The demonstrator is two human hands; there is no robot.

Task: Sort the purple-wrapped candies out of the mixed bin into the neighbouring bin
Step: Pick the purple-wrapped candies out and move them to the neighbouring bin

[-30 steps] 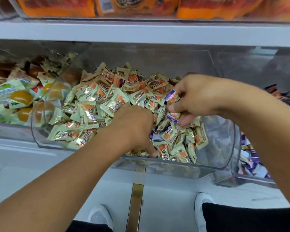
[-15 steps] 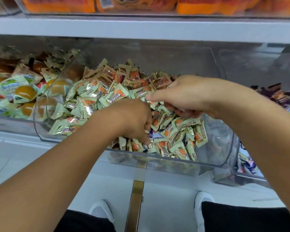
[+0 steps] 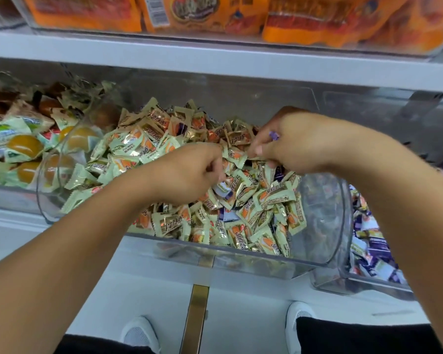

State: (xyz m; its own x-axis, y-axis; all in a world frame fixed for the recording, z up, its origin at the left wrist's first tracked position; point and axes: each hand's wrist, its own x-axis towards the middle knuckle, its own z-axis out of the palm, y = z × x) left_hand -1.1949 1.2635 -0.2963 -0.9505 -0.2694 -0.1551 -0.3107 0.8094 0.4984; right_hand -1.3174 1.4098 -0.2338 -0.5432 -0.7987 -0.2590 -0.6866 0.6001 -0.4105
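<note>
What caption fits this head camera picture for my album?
Both hands dig through the mixed bin, hunting purple-wrapped candies.

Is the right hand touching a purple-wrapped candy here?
Touching. The head view shows a purple wrapper poking out between the curled fingers of the right hand, above the mixed bin.

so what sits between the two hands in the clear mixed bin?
Head view: a strip of cream-and-orange wrapped candies separates the left hand from the right hand; no bare bin floor shows.
</note>
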